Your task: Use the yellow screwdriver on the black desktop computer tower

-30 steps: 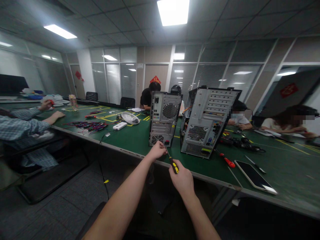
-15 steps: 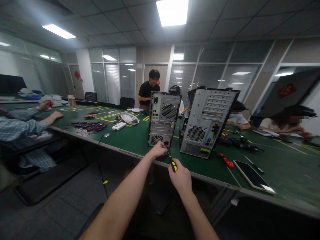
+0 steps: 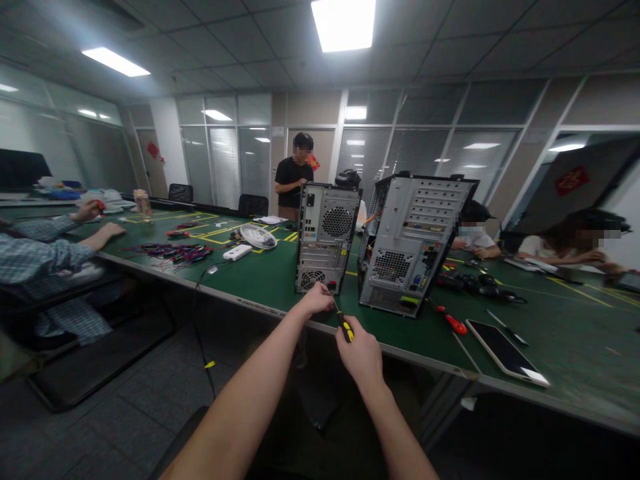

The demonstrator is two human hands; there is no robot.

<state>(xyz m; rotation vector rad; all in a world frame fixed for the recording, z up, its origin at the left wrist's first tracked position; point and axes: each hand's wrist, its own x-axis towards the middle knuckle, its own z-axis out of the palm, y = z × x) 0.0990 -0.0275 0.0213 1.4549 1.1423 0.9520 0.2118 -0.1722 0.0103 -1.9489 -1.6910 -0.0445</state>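
A black-and-yellow screwdriver (image 3: 345, 327) is gripped by its handle in my right hand (image 3: 363, 353), at the front edge of the table. Its thin shaft points up and away, toward the foot of a computer case (image 3: 327, 230). My left hand (image 3: 318, 300) is at the case's lower rear, fingers bent together around the screwdriver's tip. What those fingers hold is hidden. The case stands upright with its back panel facing me, showing a round fan grille and ports. Just right of it is a second, larger computer case (image 3: 417, 247), its left side open.
On the green table (image 3: 240, 280) to the left lie bundled wires (image 3: 175, 253), a white box (image 3: 237, 253) and a white round fan cover (image 3: 259, 235). Rightward are a red-handled screwdriver (image 3: 453, 321), a phone (image 3: 506, 352) and black cables (image 3: 480, 287). Other people sit or stand around.
Both hands and the screwdriver stay almost in place. Behind the cases, the standing person has shifted slightly left and lowered their head.
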